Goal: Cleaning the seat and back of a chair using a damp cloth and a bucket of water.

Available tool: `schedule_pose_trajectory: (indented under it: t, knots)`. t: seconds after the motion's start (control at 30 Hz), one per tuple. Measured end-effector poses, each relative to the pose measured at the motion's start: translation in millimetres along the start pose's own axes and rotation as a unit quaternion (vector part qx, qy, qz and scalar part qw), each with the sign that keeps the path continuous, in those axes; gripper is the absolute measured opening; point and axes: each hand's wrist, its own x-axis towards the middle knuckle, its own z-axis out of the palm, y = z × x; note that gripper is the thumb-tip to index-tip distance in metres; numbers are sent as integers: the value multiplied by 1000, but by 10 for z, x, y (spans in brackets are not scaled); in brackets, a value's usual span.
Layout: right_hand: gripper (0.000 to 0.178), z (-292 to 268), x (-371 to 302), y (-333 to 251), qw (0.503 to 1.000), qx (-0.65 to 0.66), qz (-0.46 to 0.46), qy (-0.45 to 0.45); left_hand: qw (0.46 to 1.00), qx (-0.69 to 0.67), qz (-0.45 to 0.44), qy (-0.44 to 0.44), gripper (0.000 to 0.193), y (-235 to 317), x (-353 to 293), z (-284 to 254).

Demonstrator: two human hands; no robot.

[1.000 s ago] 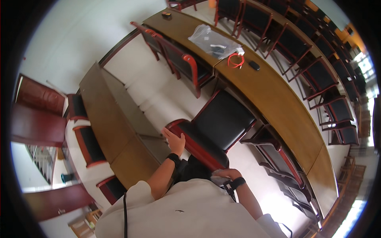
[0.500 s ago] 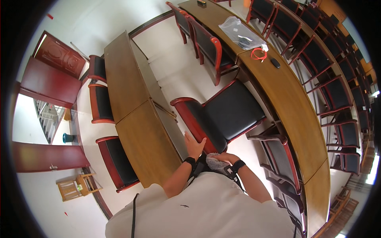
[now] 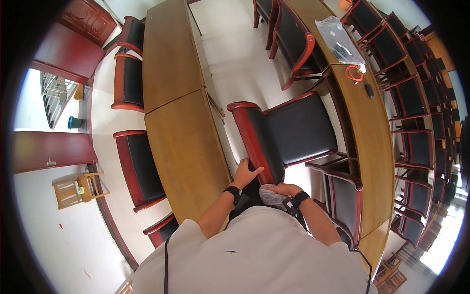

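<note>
A chair (image 3: 301, 130) with a black padded seat and a red wooden frame stands right in front of me, its back turned toward me. My left hand (image 3: 246, 175) is at the near side of the chair's backrest, thumb and fingers apart, holding nothing; whether it touches the wood I cannot tell. In my right hand (image 3: 286, 189) is a crumpled grey cloth (image 3: 270, 196), bunched below the near end of the backrest. The fingers under the cloth are partly hidden. Dark bands sit on both wrists.
Long wooden desks run on the left (image 3: 183, 161) and right (image 3: 364, 127). The right desk bears a clear plastic bag (image 3: 338, 39), a red cable (image 3: 353, 73) and a black mouse (image 3: 369, 90). Another chair (image 3: 340, 196) stands close on my right; several more line the desks.
The view has turned, so the desks and chairs lie differently in it. My left hand is still open by the backrest, and my right hand still holds the cloth.
</note>
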Motion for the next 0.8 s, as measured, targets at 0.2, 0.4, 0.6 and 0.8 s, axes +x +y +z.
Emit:
schedule_pose_trajectory:
  t: [0.2, 0.4, 0.6, 0.8]
  knots:
    - [89, -131, 271, 342, 999, 19, 21, -21, 962, -145, -112, -202, 68, 96, 97, -24]
    - [73, -308, 601, 692, 990, -128, 45, 37, 965, -167, -112, -168, 68, 252, 59, 39]
    - [55, -508, 750, 822, 985, -60, -127, 102, 993, -99, -71, 2, 72, 89, -39, 172]
    - [52, -416, 580, 506, 880, 48, -379, 283, 972, 145, -114, 145, 80, 240, -224, 217]
